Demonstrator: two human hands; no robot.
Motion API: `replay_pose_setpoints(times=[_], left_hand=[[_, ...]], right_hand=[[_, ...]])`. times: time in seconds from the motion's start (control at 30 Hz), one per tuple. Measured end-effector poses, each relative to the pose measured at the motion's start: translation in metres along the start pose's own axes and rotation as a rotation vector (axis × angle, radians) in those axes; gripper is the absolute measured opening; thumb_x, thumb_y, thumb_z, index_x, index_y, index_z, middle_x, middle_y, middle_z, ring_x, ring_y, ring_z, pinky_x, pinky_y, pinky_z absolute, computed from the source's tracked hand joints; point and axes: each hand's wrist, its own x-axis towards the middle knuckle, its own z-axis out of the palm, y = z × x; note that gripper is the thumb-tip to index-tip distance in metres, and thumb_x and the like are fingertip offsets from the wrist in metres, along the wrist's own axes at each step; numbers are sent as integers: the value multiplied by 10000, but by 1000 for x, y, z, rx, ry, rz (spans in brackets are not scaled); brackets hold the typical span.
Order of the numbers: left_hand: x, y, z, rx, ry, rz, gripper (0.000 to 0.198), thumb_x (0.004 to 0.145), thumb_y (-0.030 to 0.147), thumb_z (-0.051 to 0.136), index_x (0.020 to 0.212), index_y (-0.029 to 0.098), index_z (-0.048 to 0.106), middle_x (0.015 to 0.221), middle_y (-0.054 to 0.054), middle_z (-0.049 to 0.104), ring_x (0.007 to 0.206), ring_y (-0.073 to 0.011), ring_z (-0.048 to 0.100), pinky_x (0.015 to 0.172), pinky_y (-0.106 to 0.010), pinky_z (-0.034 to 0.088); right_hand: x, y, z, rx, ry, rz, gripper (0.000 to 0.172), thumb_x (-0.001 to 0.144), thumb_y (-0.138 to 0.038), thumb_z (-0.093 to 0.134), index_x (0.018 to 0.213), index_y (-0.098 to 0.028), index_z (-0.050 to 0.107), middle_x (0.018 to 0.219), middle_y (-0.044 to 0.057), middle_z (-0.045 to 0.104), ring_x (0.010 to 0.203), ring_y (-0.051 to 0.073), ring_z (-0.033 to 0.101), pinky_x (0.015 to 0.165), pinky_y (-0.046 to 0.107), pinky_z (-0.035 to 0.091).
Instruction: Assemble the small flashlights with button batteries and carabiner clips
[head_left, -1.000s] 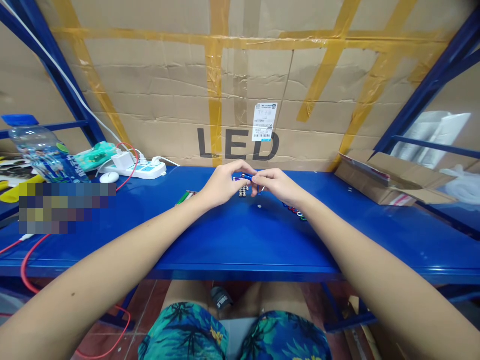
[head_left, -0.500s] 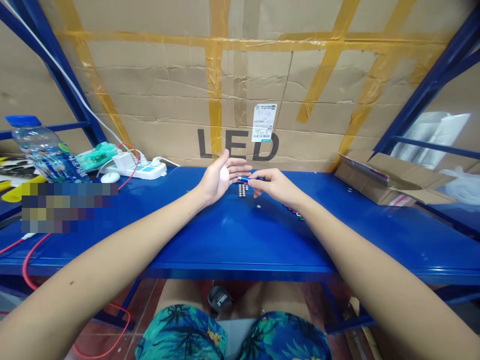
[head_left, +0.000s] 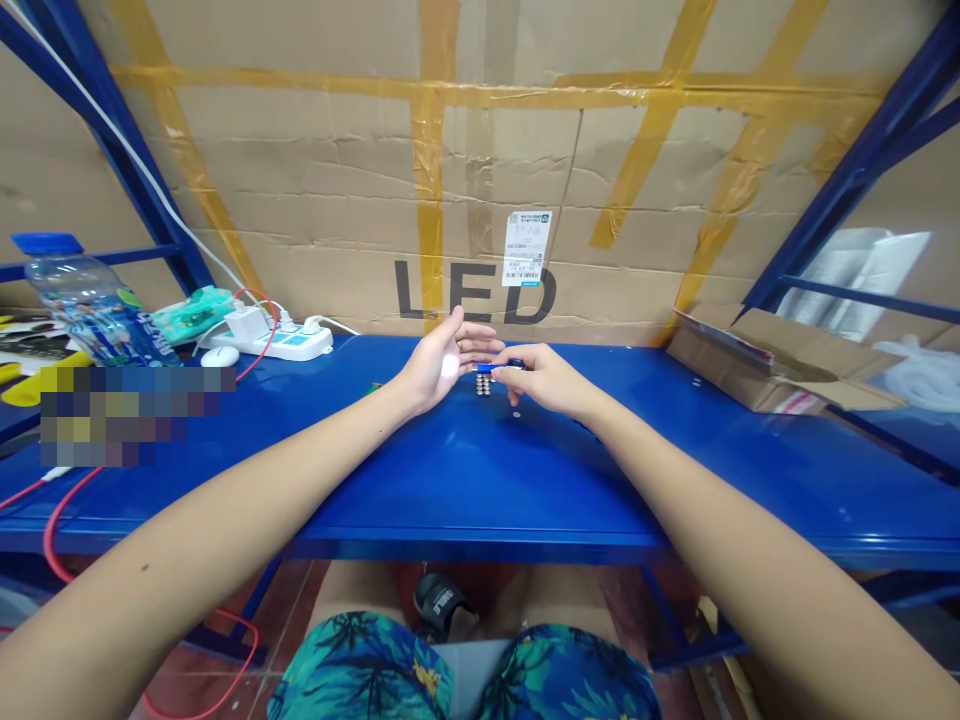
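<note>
My right hand [head_left: 546, 378] pinches a small blue flashlight [head_left: 486, 368] between thumb and fingers, its front end pointing left. A bright round spot of light falls on the palm of my left hand [head_left: 439, 366], which is held upright with its fingers stretched out toward the right. Below the flashlight, small shiny silver pieces [head_left: 483, 386], perhaps button cells, stand in short rows on the blue table [head_left: 465, 480]. A bit of something green [head_left: 376, 387] shows beside my left wrist, mostly hidden by the arm.
At the left are a water bottle [head_left: 90, 310], a white power strip [head_left: 296, 343] with cables and a white mouse-like object [head_left: 220, 357]. An open cardboard box [head_left: 780, 360] sits at the right. A large taped cardboard sheet [head_left: 322, 210] closes off the back.
My right hand has shifted slightly down, and the flashlight with it. The coloured pieces by my right forearm are now mostly covered. The light spot stays on my left palm.
</note>
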Motion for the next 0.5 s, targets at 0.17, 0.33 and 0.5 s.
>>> replay_pose_setpoints(times=[0.17,0.33,0.5], left_hand=[[0,-1,-1,-12,-5,-14,642,855,738,457,958,151,698,1062,-161,731,1068,-296,661,929,-433,508],[1,-2,-3,-42,-20,-21,631,856,734,467,968,157,698,1059,-155,732,1047,-289,666,901,-422,518],[1,-1,-4,-19,-4,-23,669,845,764,444,977,159,699,1071,-162,731,1057,-295,665,890,-423,521]], right_hand=[[0,1,0,41,-3,-17,165,866,-330,586,805,-186,639,527,-38,570,497,134,550,593,292,436],[-1,-1,-3,48,-1,-25,194,886,-362,570,842,-183,629,527,-43,555,497,135,553,594,292,436],[-1,-1,-3,28,-4,7,183,892,-356,558,839,-188,609,510,-44,546,479,134,527,567,285,414]])
